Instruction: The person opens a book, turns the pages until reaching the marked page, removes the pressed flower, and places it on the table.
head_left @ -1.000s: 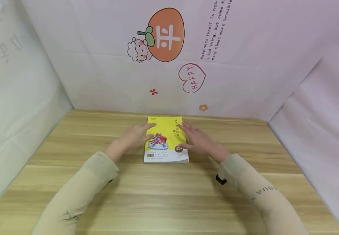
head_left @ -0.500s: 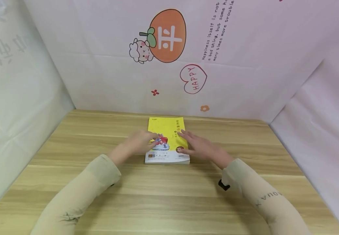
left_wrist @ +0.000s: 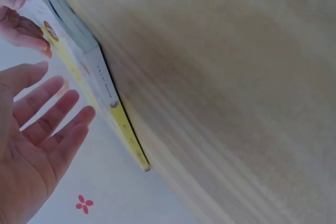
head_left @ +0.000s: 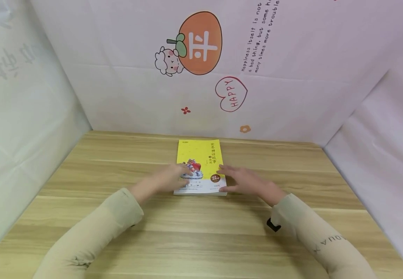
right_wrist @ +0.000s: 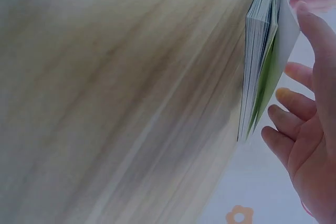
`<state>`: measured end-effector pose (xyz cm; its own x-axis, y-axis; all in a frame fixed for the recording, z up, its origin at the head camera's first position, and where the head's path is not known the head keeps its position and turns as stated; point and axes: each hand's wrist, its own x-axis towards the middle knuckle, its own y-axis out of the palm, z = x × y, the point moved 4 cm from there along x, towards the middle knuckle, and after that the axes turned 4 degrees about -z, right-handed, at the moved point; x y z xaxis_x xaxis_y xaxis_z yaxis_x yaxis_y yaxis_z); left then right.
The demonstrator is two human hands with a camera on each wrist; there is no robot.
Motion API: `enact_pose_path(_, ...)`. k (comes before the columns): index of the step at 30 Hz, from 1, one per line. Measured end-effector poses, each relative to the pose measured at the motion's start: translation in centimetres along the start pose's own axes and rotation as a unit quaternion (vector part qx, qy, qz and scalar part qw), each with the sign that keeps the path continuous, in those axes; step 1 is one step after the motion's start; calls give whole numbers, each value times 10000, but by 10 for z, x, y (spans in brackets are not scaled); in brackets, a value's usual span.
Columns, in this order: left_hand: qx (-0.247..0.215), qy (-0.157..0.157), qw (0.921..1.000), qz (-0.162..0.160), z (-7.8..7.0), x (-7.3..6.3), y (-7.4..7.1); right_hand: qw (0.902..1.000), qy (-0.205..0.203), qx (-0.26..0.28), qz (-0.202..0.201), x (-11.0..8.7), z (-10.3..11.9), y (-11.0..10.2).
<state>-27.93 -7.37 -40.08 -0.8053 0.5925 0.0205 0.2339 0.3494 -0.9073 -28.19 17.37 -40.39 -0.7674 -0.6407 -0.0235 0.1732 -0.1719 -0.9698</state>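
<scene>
A paperback book with a yellow and white cover lies face up near the back of the wooden table. Over its left edge, my left hand has its fingers spread, blurred in the head view. The left wrist view shows that palm beside the spine, with nothing in it. At the book's lower right edge is my right hand, fingers extended. In the right wrist view, its thumb reaches the front cover's edge, and the cover stands slightly apart from the pages.
A white cloth wall with printed cartoons and words rises behind the table. More white cloth borders the left and right sides. A small black piece shows at the right cuff.
Both hands have moved down along the book toward its near edge. The book keeps its place on the table, while the head view has shifted slightly.
</scene>
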Motion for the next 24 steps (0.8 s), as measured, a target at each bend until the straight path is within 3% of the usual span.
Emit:
enact_pose_path(5,275,312,9991,74,-3,-2,5,9992,-197,-347,9,-2,1,4)
enact_pose_path(16,210,420,9988,143,-2,-1,7,9995,-280,-164,37,-2,-1,7)
enact_pose_path(24,-108,262,9992,298,-1,0,11,9987,-443,-179,168,-3,1,7)
